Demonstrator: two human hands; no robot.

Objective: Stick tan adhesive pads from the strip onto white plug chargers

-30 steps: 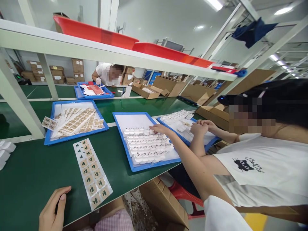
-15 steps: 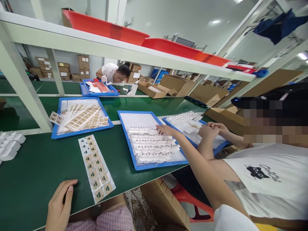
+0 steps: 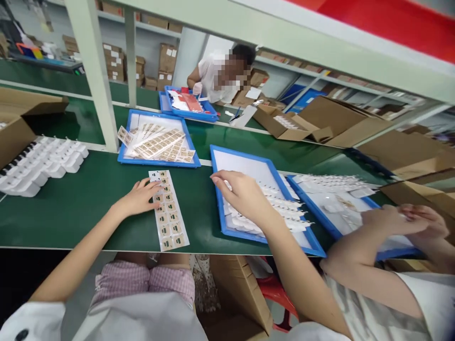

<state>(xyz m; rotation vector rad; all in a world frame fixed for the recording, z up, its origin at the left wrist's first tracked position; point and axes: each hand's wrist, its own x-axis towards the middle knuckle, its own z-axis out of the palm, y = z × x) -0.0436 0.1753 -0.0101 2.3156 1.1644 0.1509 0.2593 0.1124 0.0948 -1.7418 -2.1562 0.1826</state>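
Left grip: has moved up from the bare desk (image 3: 202, 203) onto the upper part of the sheet, so the sheet seems to be the work in hand; loosely spread, fingertips apparently touching, nothing pinched (image 3: 142, 199).
Sheet: flat, under the left grip's fingertips and running down towards the desk edge (image 3: 173, 213).
Right grip: has drawn back from the white parts (image 3: 287, 206); fingers curled, gap narrow, cannot tell if anything is held (image 3: 237, 192).
Tray: beneath and beyond the right grip (image 3: 243, 162).

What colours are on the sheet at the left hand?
White sheet with dark-marked tan patches; best in the head view.
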